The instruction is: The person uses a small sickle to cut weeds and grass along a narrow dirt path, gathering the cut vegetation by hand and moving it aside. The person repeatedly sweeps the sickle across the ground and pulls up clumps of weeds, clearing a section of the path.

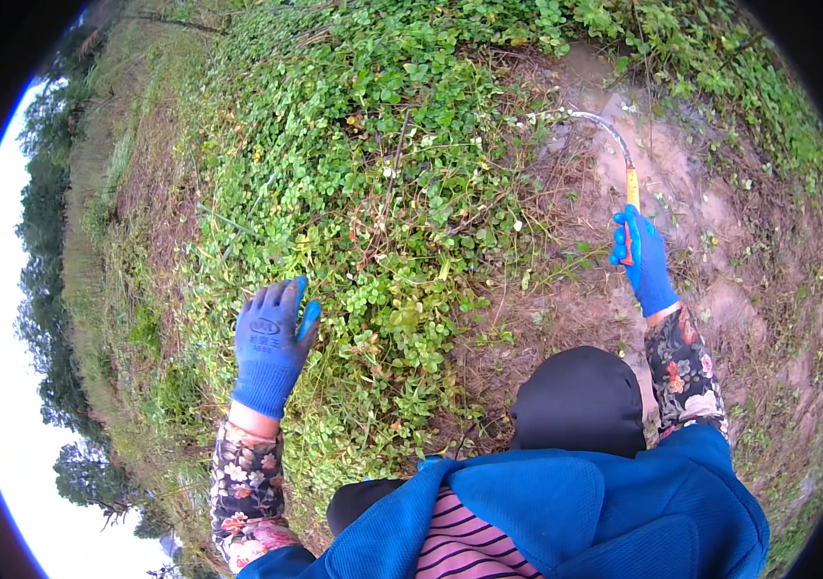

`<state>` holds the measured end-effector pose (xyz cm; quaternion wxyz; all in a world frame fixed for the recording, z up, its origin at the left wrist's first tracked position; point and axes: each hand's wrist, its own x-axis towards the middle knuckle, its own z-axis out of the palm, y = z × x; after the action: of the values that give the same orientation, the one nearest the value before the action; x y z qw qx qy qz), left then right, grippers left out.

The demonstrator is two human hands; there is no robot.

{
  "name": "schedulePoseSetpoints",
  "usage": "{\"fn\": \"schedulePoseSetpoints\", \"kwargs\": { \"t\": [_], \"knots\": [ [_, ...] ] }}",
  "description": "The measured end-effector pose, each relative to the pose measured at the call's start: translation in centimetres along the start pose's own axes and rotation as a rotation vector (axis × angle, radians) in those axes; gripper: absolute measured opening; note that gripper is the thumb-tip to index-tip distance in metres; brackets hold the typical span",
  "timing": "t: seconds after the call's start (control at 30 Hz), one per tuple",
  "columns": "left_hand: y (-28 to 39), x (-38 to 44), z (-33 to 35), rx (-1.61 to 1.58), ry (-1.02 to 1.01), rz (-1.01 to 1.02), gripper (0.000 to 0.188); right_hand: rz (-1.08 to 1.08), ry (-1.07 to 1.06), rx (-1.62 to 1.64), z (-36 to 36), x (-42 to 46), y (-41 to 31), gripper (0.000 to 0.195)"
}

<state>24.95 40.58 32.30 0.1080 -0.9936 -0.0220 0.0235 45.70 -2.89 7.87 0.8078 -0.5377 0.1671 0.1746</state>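
My right hand (639, 253), in a blue coated work glove, grips the yellow and orange handle (632, 187) of a sickle. Its curved metal blade (618, 137) points away from me and bends left, with the tip at the edge of the leafy ground vines (382, 166). My left hand (269, 333) wears a matching glove and is raised over the left part of the vines. Its back faces the camera, the thumb stands apart from the fingers, and nothing shows in it.
Wet, muddy soil (715, 210) with cut stems and scattered leaves lies to the right. My dark-clad knee (578, 398) rises in front of me. Dry stems (397, 155) stick up among the vines. Tall grass (93, 239) and trees (50, 231) border the left side.
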Motion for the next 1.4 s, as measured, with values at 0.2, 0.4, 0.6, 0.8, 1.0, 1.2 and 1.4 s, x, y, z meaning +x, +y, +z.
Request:
{"fn": "schedulePoseSetpoints", "kwargs": {
  "t": [0.2, 0.4, 0.6, 0.8, 1.0, 1.2, 1.4],
  "knots": [
    [10.5, 9.3, 0.6, -0.080, -0.007, 0.174, 0.056, 0.460, -0.285, 0.260, 3.1, 5.0, 9.8, 0.032],
    [19.9, 17.2, 6.6, -0.350, -0.033, 0.183, 0.071, 0.601, -0.514, -0.079, 6.5, 0.4, 10.9, 0.032],
    [25.5, 26.4, 16.5, -0.388, 0.084, -0.027, 0.098, 0.445, -0.458, -0.155, 3.2, 2.5, 8.5, 0.030],
    [23.3, 31.4, 20.1, -0.182, -0.155, -0.280, 0.120, 0.247, -0.174, -0.148, -0.7, 3.8, 5.3, 0.027],
    [18.0, 33.3, 23.2, -0.235, -0.315, -0.608, 0.124, 0.022, -0.265, -0.618, -0.1, 6.9, 1.3, 0.027],
    [14.2, 34.2, 22.6, -0.325, -0.355, -0.564, 0.031, -0.262, -0.466, -0.904, 9.8, 18.0, 0.6, 0.045],
    [14.6, 34.4, 22.4, -0.310, -0.350, -0.513, 0.030, 0.002, -0.596, -1.051, 14.7, 23.6, 2.3, 0.049]
  ]
}}
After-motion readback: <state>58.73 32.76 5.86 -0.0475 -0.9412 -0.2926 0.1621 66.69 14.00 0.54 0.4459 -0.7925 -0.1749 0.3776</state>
